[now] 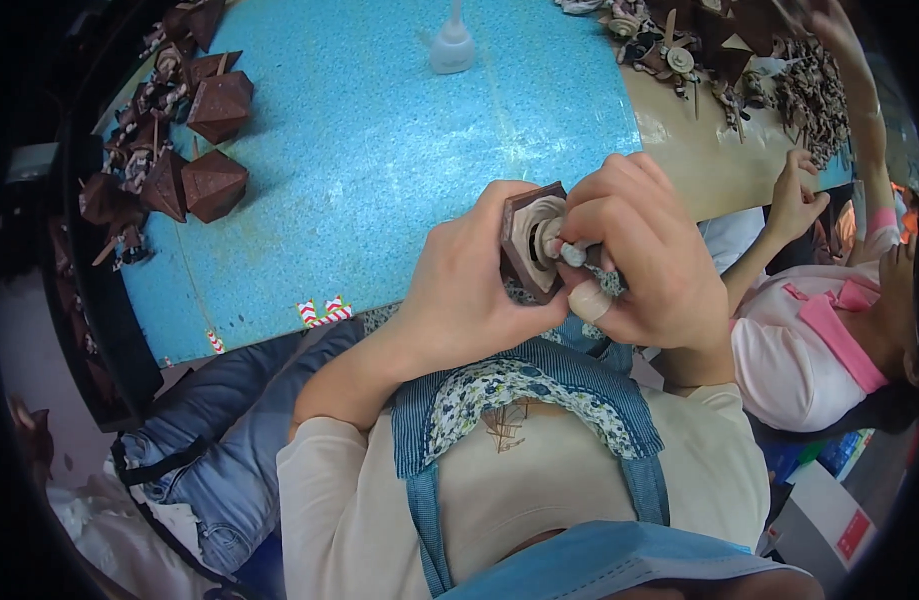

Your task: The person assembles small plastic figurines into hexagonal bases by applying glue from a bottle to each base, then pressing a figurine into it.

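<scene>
My left hand [459,275] is wrapped round a dark brown faceted piece [512,240] with an angular rim and a cream, ringed inside. It is tilted so that its open face points toward my other hand. The fingers of my right hand [644,250] pinch a small grey-and-cream figure-like part [573,255] right at that opening. Whether the small part touches the inside cannot be made out, since my fingers cover some of it. Both hands are held in front of my apron, by the near edge of the blue table [369,170].
At the left edge stand several brown faceted pieces [215,186] among small figure parts. A white squeeze bottle [452,50] is at the far side. More brown and cream parts [679,60] are heaped at the far right, where a co-worker's hand [797,205] reaches over the table.
</scene>
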A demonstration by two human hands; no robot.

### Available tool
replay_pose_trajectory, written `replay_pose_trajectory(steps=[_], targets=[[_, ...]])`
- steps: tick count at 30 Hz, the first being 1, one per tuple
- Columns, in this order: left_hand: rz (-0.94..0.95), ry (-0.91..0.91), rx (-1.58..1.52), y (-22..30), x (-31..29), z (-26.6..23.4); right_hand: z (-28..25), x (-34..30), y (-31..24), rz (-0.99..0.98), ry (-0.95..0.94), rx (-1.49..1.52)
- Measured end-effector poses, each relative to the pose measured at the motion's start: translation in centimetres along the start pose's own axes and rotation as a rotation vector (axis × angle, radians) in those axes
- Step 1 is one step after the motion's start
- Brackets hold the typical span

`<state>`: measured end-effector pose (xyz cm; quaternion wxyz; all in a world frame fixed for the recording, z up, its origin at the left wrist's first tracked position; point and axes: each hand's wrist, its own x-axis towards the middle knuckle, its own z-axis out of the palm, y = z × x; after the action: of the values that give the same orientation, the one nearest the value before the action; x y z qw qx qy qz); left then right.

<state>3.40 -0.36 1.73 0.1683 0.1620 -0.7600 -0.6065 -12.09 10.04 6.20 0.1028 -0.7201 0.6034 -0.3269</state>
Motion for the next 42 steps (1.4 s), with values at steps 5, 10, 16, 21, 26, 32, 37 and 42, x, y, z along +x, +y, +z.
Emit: replay_pose_trajectory(steps=[5, 10, 16, 21, 26, 32, 37, 42], targets=[[0.003, -0.009, 0.083, -0.1, -0.3, -0.3, 0.6, 0.8, -0.4, -0.101, -0.067, -0.05], [-0.041, -0.086, -0.048, -0.5, -1.0, -0.6, 1.8, 0.8, 0.1, -0.161, -0.047, 0.116], [-0.042, -0.167, -0.261, -2.2, -0.6, -0.6, 2.1, 0.5, 0.4, -0.095, -0.048, 0.244], [-0.112, -0.221, -0.493, -2.8, -0.2, -0.6, -0.5, 1.2, 1.3, -0.008, -0.081, 0.342], [-0.437, -0.425, -0.918, -2.5, -0.2, -2.1, -0.5, 2.5, 4.5, -0.431, -0.175, 0.295], [-0.221, -0.013, -1.078, -2.2, -1.3, -7.7, 1.5, 3.5, 7.6, 0.147, 0.314, 0.412], [0.099, 0.244, -1.319, -1.4, 1.3, -10.4, 6.4, 7.0, 9.9, 0.19, 0.351, 0.135], [0.026, 0.221, -0.301, 0.1, 6.7, -8.8, 5.2, 7.1, 9.0, 0.333, 0.26, 0.315]])
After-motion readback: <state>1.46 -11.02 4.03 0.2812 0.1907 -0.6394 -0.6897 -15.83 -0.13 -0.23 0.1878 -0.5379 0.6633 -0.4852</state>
